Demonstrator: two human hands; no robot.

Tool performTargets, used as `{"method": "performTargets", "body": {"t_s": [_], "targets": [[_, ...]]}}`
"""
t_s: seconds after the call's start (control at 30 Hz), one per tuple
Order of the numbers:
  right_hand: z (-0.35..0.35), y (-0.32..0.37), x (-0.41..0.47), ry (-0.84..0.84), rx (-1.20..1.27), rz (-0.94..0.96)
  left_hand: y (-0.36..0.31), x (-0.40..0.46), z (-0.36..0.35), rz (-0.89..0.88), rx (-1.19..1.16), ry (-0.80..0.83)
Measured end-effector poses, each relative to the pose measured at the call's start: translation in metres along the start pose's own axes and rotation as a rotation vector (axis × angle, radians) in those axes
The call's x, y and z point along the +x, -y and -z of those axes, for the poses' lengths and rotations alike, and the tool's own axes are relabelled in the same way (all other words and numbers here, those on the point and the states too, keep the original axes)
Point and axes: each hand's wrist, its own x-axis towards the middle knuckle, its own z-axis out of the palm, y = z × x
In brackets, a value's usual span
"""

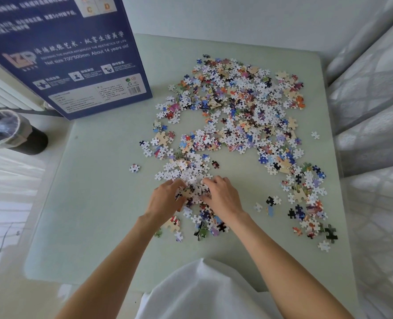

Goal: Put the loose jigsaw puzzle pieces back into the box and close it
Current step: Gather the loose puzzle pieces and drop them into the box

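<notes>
On the pale green table (103, 203), a wide scatter of puzzle pieces (241, 111), many white-backed, some colour-side up, thickest toward the far right and thinning into strays near the right edge. At the near end of the scatter, left hand (165, 199) and right hand (223, 199) cupped toward each other around a small heap of pieces (193, 189), fingers curled inward and digging into it, palms close together with only the heap between. Looks like a scoop in the making, not yet lifted. Blue box (71, 58) standing at the far left corner of the table, printed face toward the camera, well apart from the hands (whether open or shut, impossible to tell from this side). Beside the table on the floor, a lined waste bin (4, 132).

Likely trouble from here: pieces slipping through the gap under the palms on the lift, since flat cardboard packs loosely. Long carry to the box, so dropped pieces over the left table edge, or even into the bin. Lone strays such as the piece by the right edge (315, 135) easily overlooked.
</notes>
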Motion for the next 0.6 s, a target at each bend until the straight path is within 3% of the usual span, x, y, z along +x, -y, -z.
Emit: {"method": "performTargets", "body": {"t_s": [0.23, 0.47, 0.6], "targets": [[0.003, -0.004, 0.000, -0.059, 0.023, 0.025, -0.004, -0.004, -0.005, -0.030, 0.046, 0.001], [0.015, -0.006, -0.008, -0.138, 0.326, -0.132, 0.000, -0.001, -0.001, 0.005, -0.072, -0.005], [0.023, 0.000, -0.018, -0.145, 0.373, -0.159, 0.002, 0.001, 0.007, -0.003, -0.128, -0.027]]}}
